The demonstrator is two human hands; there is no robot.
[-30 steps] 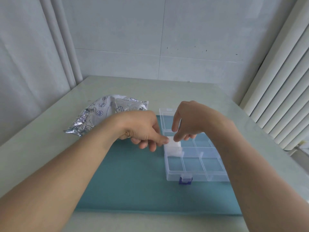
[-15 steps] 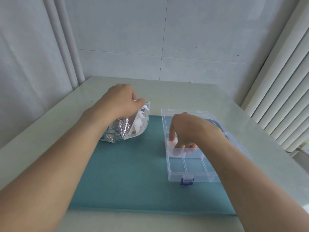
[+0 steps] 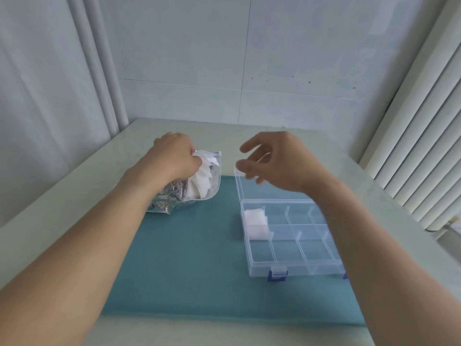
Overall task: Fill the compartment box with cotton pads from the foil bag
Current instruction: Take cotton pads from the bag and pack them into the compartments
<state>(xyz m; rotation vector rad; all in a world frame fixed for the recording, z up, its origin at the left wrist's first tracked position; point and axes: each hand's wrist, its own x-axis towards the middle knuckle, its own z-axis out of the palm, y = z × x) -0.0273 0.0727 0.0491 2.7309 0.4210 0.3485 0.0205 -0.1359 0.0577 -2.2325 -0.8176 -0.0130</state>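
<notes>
Left hand (image 3: 174, 156) gripping foil bag (image 3: 185, 193) mouth, cotton pads (image 3: 202, 178) showing inside. Right hand (image 3: 277, 161) loose, empty, above compartment box (image 3: 294, 236) on teal mat (image 3: 189, 258). Pads (image 3: 255, 221) filling 2 left compartments.

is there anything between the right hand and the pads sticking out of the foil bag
Nothing visible. The right hand hangs empty above the open lid of the compartment box, and only bare teal mat lies between it and the cotton pads at the mouth of the foil bag, which the left hand holds.
</notes>
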